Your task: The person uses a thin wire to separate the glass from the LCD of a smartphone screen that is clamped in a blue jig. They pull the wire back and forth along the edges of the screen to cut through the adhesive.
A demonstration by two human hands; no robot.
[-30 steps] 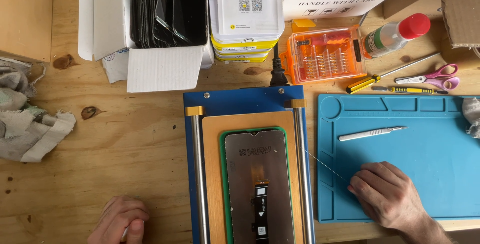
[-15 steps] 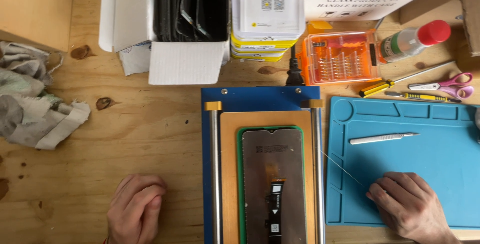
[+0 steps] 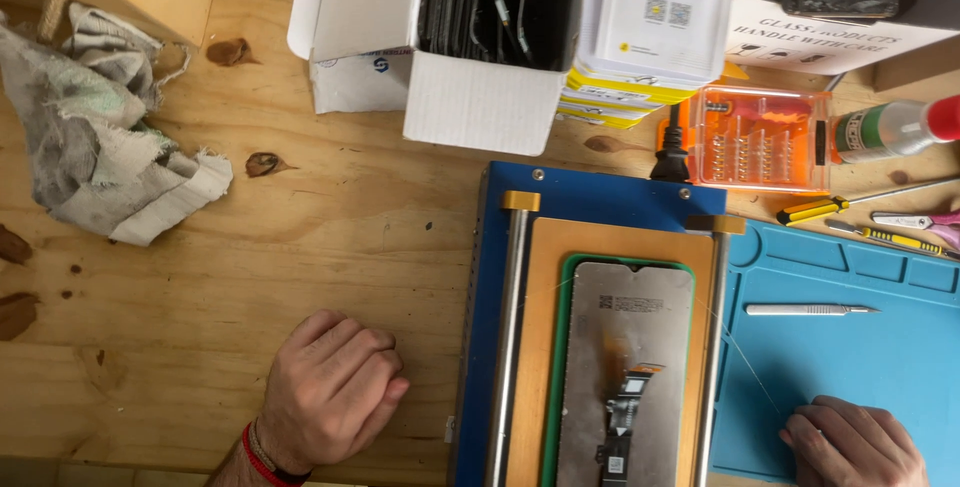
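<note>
A phone screen assembly [image 3: 625, 377] lies back side up, with its flex cable showing, in a green frame on the orange plate of a blue separator machine [image 3: 590, 192]. My left hand [image 3: 328, 397] rests as a closed fist on the wooden table, left of the machine; nothing is visible in it. On the blue work mat [image 3: 880, 357] at the right, my right hand [image 3: 850, 444] is curled, pinching a thin wire [image 3: 745, 357]. The wire runs taut up-left toward the screen's upper right edge.
A grey rag [image 3: 105, 147] lies at far left. Behind the machine are white boxes [image 3: 480, 42] of black parts, an orange bit case [image 3: 760, 137] and a red-capped bottle [image 3: 895, 127]. Screwdrivers [image 3: 830, 207] lie at right, and a metal scalpel [image 3: 810, 309] on the mat.
The view has swung left, so everything sits further right in frame. My right hand has drawn back toward me along the mat with the wire. My left fist stays beside the machine.
</note>
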